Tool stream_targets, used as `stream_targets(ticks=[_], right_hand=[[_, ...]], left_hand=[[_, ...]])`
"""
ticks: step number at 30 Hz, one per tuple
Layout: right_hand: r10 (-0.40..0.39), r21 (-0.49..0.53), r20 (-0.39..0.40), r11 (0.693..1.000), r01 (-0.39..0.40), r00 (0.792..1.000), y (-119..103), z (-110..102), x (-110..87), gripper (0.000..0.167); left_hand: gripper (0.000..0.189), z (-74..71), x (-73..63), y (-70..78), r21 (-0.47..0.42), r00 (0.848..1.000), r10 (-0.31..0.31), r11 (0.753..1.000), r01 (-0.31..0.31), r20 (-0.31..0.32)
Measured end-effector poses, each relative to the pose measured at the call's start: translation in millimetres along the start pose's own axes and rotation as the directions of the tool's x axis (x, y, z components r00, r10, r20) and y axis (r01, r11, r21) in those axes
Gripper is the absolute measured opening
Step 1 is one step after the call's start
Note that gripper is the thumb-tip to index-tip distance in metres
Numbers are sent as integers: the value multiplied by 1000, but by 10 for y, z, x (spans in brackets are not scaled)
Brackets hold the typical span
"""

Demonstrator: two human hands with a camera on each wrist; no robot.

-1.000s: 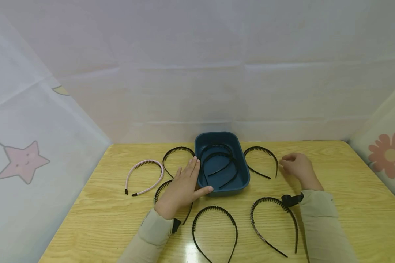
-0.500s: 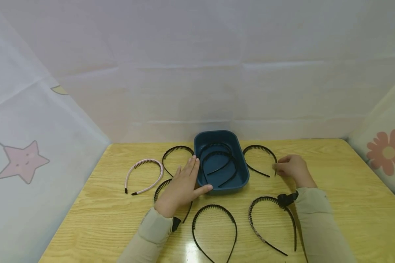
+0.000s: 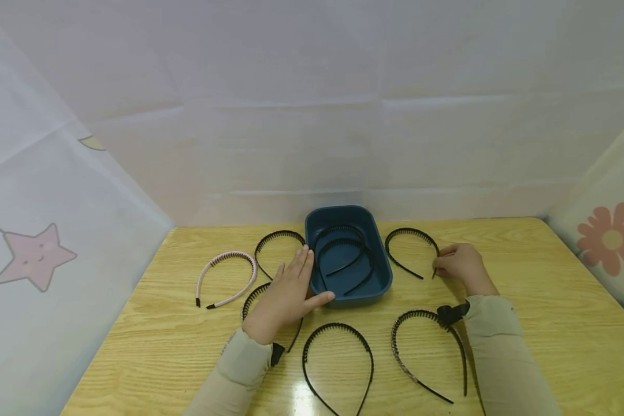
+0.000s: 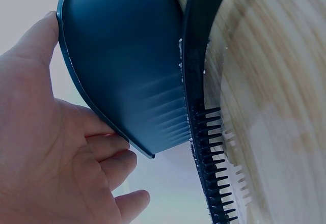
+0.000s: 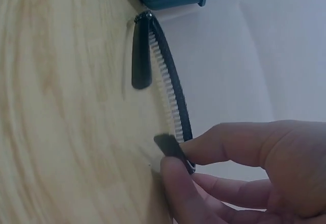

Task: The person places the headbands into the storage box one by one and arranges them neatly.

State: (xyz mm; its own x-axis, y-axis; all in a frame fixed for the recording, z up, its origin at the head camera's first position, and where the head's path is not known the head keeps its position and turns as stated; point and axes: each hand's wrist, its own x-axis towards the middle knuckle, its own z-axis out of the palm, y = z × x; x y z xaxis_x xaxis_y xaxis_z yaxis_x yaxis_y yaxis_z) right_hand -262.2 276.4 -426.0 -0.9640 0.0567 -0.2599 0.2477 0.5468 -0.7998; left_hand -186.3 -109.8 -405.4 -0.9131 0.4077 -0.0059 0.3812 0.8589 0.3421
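Observation:
My left hand (image 3: pixel 287 296) rests against the left side of a blue plastic bin (image 3: pixel 383 289), fingers straight and thumb out along its near rim. In the left wrist view the fingertips touch the bin's wall (image 4: pixel 117 56). My right hand (image 3: pixel 463 267) pinches one end of a black toothed headband (image 3: pixel 412 231) right of the bin, between thumb and finger. The right wrist view shows that headband (image 5: pixel 170 76) low at the tabletop, its other end loose. Two black headbands (image 3: pixel 349 242) lie overlapping inside the bin.
A pink headband (image 3: pixel 229 253) and a black headband (image 3: pixel 281 233) lie left of the bin. Another black headband (image 3: pixel 249 300) is partly under my left hand. Nearer lie a black headband (image 3: pixel 338 325) and a speckled one (image 3: pixel 395 341). A wall sheet stands behind the wooden table (image 3: pixel 151 346).
My right hand has moved slightly left and taken hold of the end of the black headband right of the bin. The left hand stays against the bin.

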Motion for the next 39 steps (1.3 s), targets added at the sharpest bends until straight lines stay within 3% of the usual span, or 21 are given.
stream_targets(ticks=[8, 14, 21, 29, 39], right_hand=[[10, 123, 75, 992, -20, 997, 6, -18, -4, 65], [-29, 259, 133, 966, -6, 991, 12, -37, -44, 68], [-69, 341, 180, 940, 4, 981, 1, -68, -62, 68], [-77, 380, 165, 925, 9, 983, -41, -94, -62, 66], [-112, 341, 79, 937, 79, 991, -162, -83, -127, 66]], left_hand=[[103, 6, -4, -5, -5, 1000, -8, 1000, 8, 12], [104, 9, -3, -8, -7, 1000, -10, 1000, 10, 14], [104, 15, 2, -15, -4, 1000, -15, 1000, 16, 16], [103, 2, 3, -10, -10, 1000, -2, 1000, 2, 6], [103, 4, 1, -27, 3, 1000, -7, 1000, 7, 12]])
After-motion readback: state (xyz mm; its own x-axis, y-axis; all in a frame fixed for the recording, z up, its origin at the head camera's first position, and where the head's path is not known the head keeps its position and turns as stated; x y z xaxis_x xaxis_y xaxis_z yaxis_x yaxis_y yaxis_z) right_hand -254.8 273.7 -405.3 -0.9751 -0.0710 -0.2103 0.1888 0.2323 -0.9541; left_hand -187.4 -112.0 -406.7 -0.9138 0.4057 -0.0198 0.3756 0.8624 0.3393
